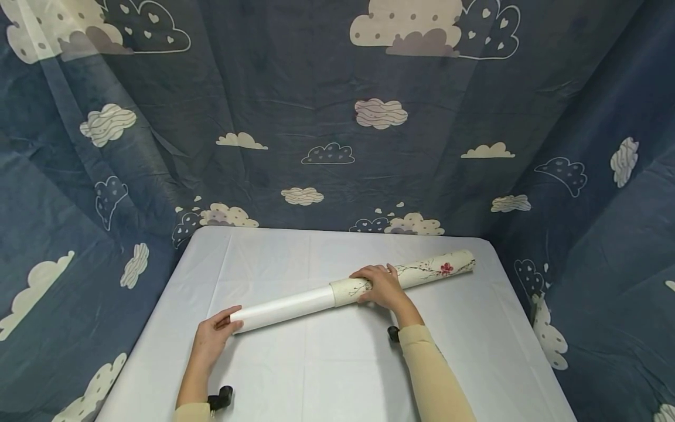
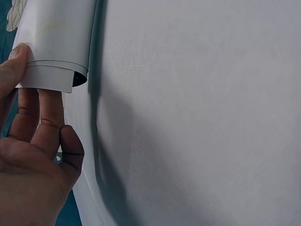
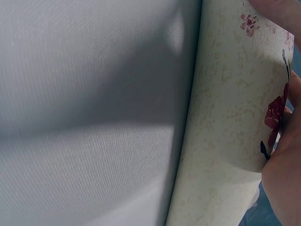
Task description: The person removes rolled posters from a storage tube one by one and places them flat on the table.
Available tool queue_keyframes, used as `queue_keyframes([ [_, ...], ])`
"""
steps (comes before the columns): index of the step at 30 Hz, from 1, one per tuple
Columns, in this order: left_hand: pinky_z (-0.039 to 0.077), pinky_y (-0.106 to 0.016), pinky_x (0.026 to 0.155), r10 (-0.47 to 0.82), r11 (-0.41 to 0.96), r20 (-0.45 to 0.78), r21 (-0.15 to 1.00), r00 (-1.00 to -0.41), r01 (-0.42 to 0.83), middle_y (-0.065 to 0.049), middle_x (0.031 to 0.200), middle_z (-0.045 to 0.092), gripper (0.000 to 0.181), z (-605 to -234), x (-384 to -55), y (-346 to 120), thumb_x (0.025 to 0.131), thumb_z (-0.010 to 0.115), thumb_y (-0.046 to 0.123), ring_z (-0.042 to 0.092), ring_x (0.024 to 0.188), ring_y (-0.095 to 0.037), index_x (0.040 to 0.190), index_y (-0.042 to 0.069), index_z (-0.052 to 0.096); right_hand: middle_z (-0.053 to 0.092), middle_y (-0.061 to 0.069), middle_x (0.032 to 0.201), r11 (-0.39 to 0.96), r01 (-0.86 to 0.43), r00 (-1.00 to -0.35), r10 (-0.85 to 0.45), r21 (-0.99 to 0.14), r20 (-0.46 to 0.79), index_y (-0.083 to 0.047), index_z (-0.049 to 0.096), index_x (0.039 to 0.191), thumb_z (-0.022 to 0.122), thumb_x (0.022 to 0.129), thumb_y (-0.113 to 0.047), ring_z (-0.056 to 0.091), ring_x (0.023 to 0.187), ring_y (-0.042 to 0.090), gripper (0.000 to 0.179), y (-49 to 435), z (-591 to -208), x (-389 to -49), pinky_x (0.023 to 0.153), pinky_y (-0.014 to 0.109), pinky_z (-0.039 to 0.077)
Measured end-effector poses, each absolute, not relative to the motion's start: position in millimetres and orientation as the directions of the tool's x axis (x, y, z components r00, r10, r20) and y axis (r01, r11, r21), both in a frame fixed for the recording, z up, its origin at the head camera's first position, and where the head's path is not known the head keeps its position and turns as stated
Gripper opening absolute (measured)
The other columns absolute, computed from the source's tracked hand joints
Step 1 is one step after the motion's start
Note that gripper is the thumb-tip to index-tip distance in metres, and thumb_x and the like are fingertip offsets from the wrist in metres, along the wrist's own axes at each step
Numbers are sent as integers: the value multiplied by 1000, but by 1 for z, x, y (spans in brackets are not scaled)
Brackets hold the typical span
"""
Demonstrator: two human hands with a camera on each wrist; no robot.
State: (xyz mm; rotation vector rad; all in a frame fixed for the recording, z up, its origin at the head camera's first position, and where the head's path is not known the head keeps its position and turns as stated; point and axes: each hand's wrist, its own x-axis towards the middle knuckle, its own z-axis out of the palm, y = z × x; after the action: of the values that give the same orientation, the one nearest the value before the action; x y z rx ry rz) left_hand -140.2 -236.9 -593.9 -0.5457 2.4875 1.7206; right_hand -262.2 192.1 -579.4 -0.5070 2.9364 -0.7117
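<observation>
A long roll lies slanted across the table, rising to the right in the head view. Its left part is a plain white roll (image 1: 290,309); its right part is a cream floral wallpaper roll (image 1: 432,271) with red blossoms and dark branches, wider than the white part. My left hand (image 1: 210,340) pinches the white end, thumb outside, while the other fingers disappear behind the edge. Overlapping layers show at that white end (image 2: 59,42) in the left wrist view. My right hand (image 1: 384,290) grips the floral part from above near its left edge, fingers spread over it.
A white cloth-covered table (image 1: 311,375) carries the roll. Dark blue curtains (image 1: 285,99) with cloud prints hang behind it and at both sides. Small black devices (image 1: 220,398) sit at both wrists.
</observation>
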Motion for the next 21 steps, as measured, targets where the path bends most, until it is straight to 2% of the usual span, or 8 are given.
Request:
queue_keyframes([
  [11, 51, -11, 82, -224, 315, -256, 894, -940, -318, -19, 134, 72, 48, -591, -139, -239, 97, 79, 20, 62, 102, 2, 143, 9, 68, 70, 0, 142, 830, -288, -944, -331, -477, -6, -30, 74, 131, 97, 72, -29, 57, 137, 32, 63, 199, -580, -264, 128, 70, 14],
  [21, 51, -11, 82, -218, 317, -259, 893, -941, -319, -20, 135, 71, 48, -589, -139, -238, 98, 78, 20, 62, 104, 1, 143, 8, 67, 69, 1, 143, 835, -281, -946, -323, -473, -10, -29, 73, 132, 97, 72, -28, 56, 138, 32, 64, 202, -580, -264, 128, 69, 13],
])
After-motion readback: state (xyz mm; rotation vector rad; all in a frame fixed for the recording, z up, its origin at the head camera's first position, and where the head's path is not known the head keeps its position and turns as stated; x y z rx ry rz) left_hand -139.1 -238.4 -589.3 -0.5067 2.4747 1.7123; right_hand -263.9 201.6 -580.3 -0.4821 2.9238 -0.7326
